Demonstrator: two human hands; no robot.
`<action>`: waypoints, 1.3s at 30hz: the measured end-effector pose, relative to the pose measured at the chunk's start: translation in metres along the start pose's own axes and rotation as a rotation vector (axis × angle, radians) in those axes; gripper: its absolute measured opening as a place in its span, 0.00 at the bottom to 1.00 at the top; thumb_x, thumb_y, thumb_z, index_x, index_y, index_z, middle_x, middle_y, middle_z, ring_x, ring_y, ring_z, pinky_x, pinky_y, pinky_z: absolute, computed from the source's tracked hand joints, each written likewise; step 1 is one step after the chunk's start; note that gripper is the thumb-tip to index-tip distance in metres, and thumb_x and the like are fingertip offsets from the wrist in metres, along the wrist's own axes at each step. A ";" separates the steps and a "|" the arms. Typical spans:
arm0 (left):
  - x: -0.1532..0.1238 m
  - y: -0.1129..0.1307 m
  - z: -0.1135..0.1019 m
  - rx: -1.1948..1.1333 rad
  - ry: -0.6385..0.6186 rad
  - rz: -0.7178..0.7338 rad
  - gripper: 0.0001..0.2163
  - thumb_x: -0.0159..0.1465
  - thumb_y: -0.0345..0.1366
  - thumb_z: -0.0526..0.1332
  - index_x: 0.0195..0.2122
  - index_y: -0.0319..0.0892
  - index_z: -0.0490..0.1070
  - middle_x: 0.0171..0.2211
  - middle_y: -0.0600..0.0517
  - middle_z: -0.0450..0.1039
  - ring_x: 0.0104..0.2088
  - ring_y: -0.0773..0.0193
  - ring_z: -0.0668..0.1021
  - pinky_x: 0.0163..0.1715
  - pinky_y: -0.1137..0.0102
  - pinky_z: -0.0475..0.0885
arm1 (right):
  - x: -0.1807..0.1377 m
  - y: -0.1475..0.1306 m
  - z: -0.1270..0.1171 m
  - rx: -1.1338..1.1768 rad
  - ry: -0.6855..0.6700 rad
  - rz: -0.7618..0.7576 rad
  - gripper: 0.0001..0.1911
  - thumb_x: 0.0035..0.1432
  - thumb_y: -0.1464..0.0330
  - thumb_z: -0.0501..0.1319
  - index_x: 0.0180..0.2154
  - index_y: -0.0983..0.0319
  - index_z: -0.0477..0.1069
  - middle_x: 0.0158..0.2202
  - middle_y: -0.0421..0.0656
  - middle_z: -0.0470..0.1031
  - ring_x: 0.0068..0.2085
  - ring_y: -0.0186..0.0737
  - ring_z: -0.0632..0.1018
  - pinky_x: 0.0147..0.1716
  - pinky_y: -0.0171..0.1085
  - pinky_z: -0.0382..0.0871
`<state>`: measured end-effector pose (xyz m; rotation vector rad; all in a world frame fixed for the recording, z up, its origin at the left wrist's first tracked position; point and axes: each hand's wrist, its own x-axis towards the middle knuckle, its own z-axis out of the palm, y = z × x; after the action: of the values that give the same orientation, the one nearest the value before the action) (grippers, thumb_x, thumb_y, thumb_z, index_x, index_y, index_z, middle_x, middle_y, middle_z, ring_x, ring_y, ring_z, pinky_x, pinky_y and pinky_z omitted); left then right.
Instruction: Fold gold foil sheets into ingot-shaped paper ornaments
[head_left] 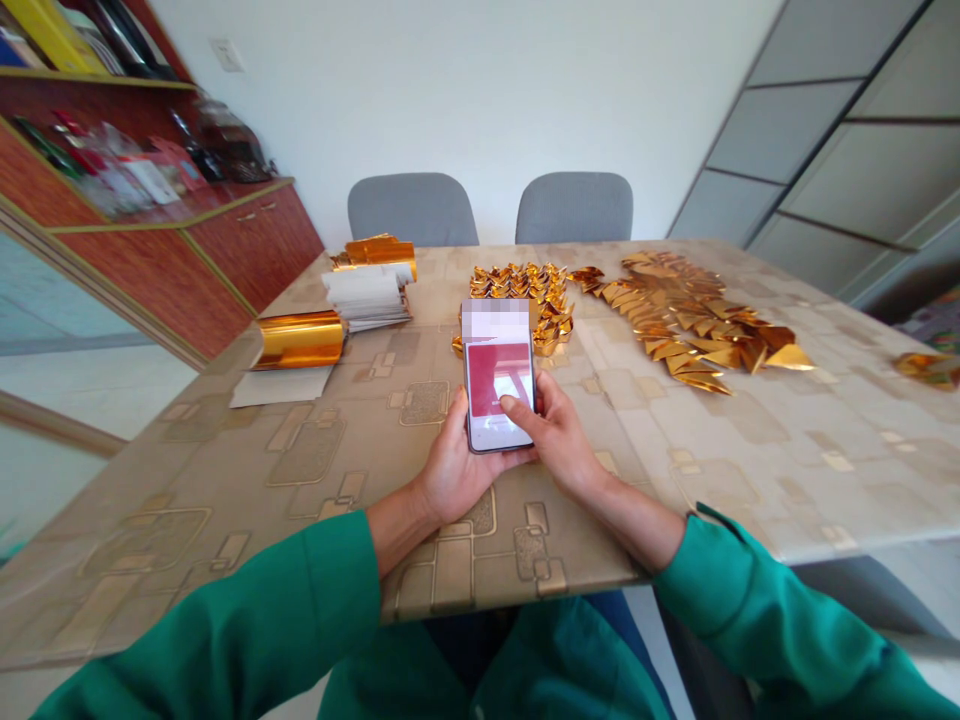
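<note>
The left hand [453, 472] cradles a smartphone [499, 400], right hand [556, 436] touching its screen.

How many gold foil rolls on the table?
2: a gold foil roll on a white sheet at left, another gold foil roll farther back beyond the white paper stack. More could be hidden.

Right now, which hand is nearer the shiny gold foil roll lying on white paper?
Left. The left hand lies to the right of the shiny gold foil roll; the right hand sits farther right, past the smartphone that the left hand holds.
</note>
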<state>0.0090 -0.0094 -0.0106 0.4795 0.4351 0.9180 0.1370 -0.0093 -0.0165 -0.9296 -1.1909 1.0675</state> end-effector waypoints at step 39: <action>-0.002 0.000 0.002 -0.001 0.006 0.003 0.27 0.73 0.51 0.42 0.55 0.38 0.72 0.49 0.39 0.78 0.53 0.48 0.77 0.57 0.47 0.67 | -0.001 -0.003 0.001 0.038 -0.014 0.034 0.15 0.55 0.59 0.68 0.41 0.57 0.68 0.37 0.40 0.75 0.36 0.40 0.76 0.39 0.43 0.74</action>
<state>0.0087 -0.0109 -0.0088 0.4764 0.4389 0.9228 0.1361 -0.0106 -0.0138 -0.9173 -1.1664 1.1219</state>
